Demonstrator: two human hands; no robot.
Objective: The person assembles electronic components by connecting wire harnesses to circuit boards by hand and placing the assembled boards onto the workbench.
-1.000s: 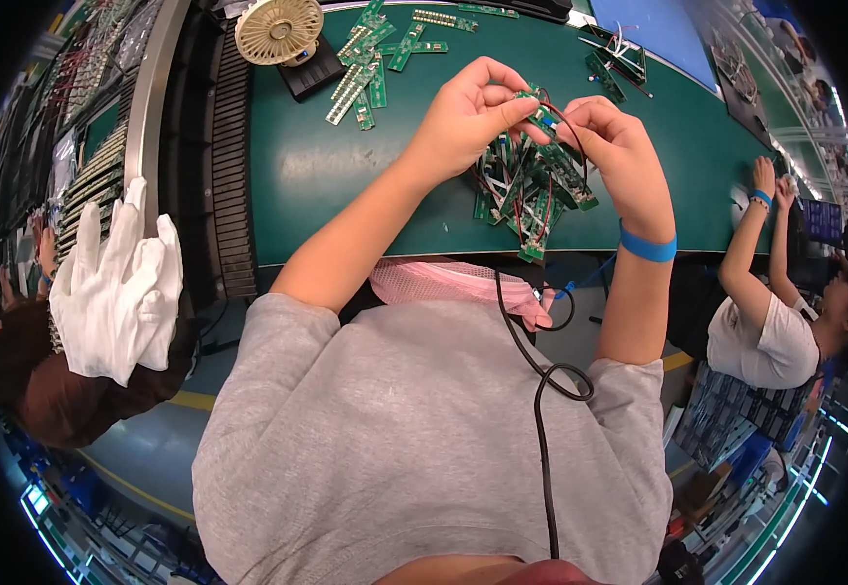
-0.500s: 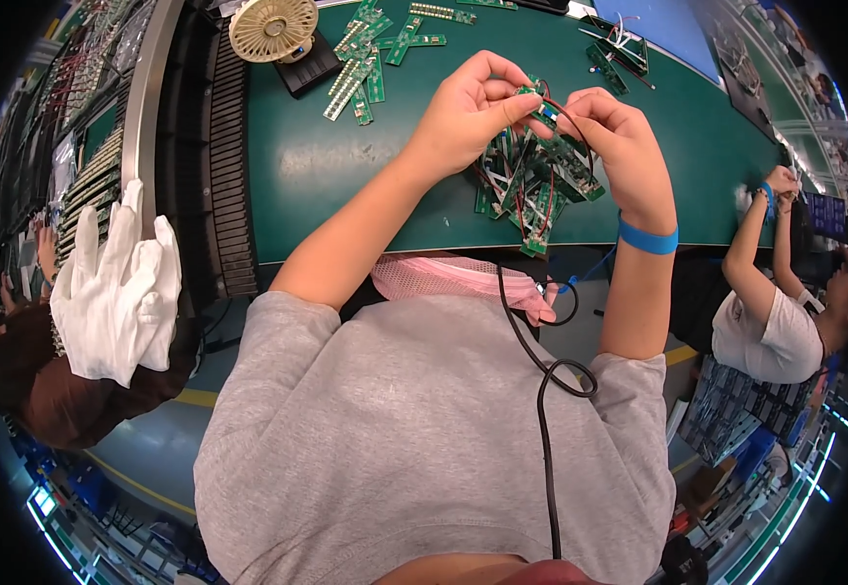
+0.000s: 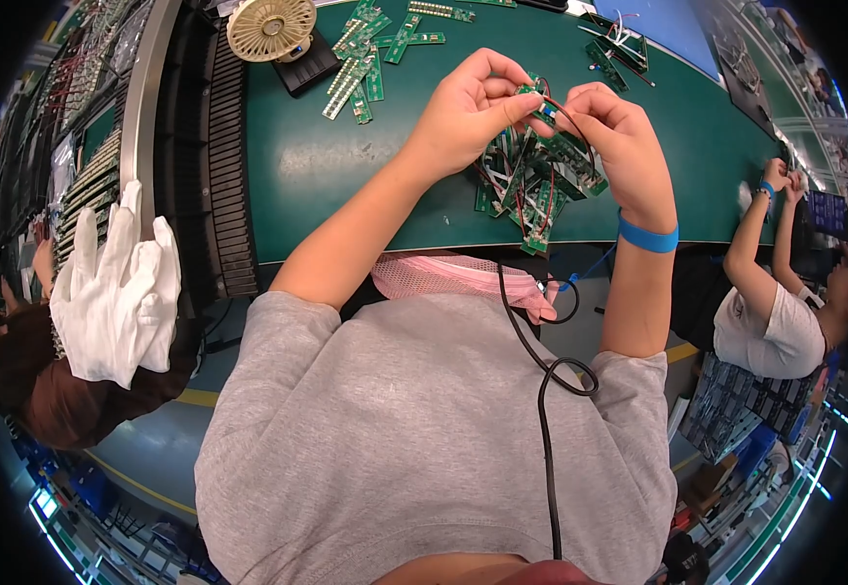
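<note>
My left hand (image 3: 475,112) is closed, thumb and fingers pinching a small green circuit board (image 3: 538,86) with a white and blue connector at its near end. Just to the right, my right hand (image 3: 627,151) is closed in a pinch on thin dark red and black wires (image 3: 576,125) that loop up from the board; the exact grip point is partly hidden by the fingertips. Under both hands lies a tangled pile of green circuit boards (image 3: 538,229) with red, black and white wires. A blue wristband (image 3: 648,237) circles my right wrist.
Several bare circuit board strips (image 3: 404,39) lie at the back of the green table (image 3: 336,166), near a beige fan (image 3: 271,27). More wired boards (image 3: 617,58) are at the back right. White gloves (image 3: 117,292) hang at left. A co-worker (image 3: 770,322) sits at right.
My hands stay nearly in place, still on the board and wires. The co-worker's hands at right have shifted slightly.
</note>
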